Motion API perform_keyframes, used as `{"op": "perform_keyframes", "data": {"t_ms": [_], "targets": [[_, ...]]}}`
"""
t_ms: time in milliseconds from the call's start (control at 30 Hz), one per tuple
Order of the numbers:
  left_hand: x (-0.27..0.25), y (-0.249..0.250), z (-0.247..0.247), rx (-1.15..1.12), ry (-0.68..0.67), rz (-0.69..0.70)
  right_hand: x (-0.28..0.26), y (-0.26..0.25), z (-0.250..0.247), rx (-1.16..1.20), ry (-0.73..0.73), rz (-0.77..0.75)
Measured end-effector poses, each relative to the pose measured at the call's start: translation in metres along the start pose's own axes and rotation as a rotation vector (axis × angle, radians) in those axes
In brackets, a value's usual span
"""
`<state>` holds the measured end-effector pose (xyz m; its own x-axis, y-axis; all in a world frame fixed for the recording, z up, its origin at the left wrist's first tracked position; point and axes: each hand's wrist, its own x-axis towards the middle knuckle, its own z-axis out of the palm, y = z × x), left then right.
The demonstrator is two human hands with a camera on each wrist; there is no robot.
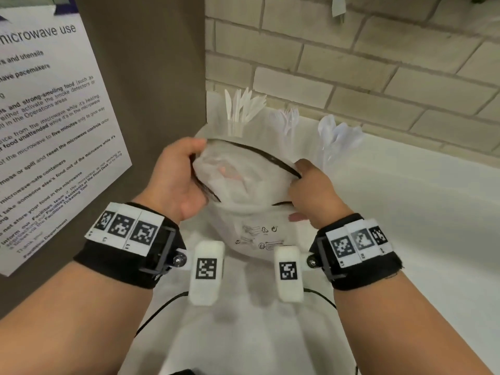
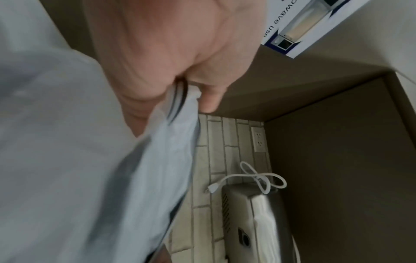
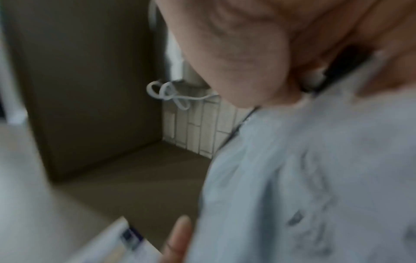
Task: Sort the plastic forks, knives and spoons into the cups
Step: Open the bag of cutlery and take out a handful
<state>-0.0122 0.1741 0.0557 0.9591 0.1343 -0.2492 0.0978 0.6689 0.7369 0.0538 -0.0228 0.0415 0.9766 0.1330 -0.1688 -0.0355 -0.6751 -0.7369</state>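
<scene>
Both hands hold a clear plastic zip bag above the white counter. My left hand pinches the left end of its dark zip strip, and my right hand pinches the right end, so the mouth gapes. In the left wrist view the bag fills the left side under my left hand. The right wrist view shows the bag blurred below my right hand. Behind the bag stand three clear cups: white knives, clear forks, clear spoons.
A microwave-use notice hangs on the brown panel at the left. A brick wall runs behind the cups. The white counter stretches to the right. A napkin dispenser and a white cable show in the left wrist view.
</scene>
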Motion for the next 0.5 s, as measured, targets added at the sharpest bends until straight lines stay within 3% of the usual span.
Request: {"op": "perform_keyframes", "data": {"t_ms": [67,133,167,233,267,333,433,467,500], "targets": [[-0.006,-0.005,-0.004,0.039,-0.078,-0.053,-0.001,-0.002,0.004,0.551,-0.070,0.108],[-0.007,-0.012,-0.005,0.249,-0.003,-0.081,-0.003,-0.006,0.001,1.147,-0.236,0.226],[-0.005,-0.015,-0.006,0.312,0.081,-0.091,-0.003,-0.006,-0.002,1.323,-0.307,0.270],[-0.001,-0.016,-0.009,0.299,0.186,-0.130,-0.007,-0.010,-0.007,1.360,-0.425,0.220],[0.000,-0.014,-0.010,0.245,0.184,-0.150,-0.007,-0.009,-0.006,1.299,-0.429,0.144],[0.001,-0.010,-0.008,0.108,0.126,-0.150,-0.007,-0.005,0.000,0.939,-0.277,-0.002],[0.001,-0.011,-0.005,-0.083,0.083,-0.116,-0.004,0.005,0.008,-0.165,-0.002,-0.123],[0.001,-0.013,-0.005,-0.129,0.083,-0.106,-0.003,0.007,0.010,-0.456,0.031,-0.109],[0.000,-0.017,-0.006,-0.166,0.067,-0.095,-0.001,0.009,0.012,-0.569,0.055,-0.083]]}}
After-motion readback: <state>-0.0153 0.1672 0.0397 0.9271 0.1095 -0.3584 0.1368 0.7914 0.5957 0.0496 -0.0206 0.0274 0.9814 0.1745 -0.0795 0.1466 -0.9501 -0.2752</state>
